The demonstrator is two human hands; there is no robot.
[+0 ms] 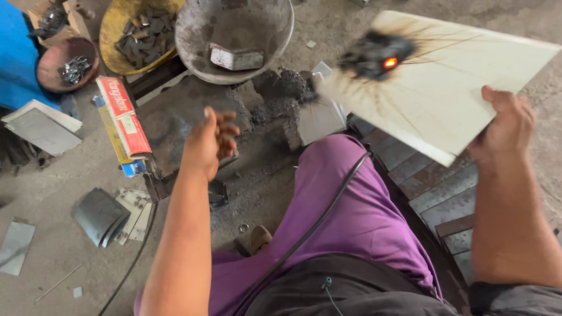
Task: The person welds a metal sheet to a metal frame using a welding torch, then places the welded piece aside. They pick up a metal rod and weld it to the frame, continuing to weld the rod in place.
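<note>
A: What carries everything?
B: A gritty concrete floor (52, 181).
A: What lies on it?
B: Grey metal sheets (100, 216) near left, a red-and-yellow box (123, 120) beside them, a grey pan (234, 32) and yellow basin (137, 35) far.

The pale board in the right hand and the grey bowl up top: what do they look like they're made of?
Board: probably wood or pressed board, matt cream face, thin flat edge; a charred black patch with a glowing orange spot and dark spatter streaks. It could be another sheet material. The right hand grips its lower edge.
Bowl: likely metal, dull grey and dusty, with a thin round rim; a pale block lies inside.
</note>
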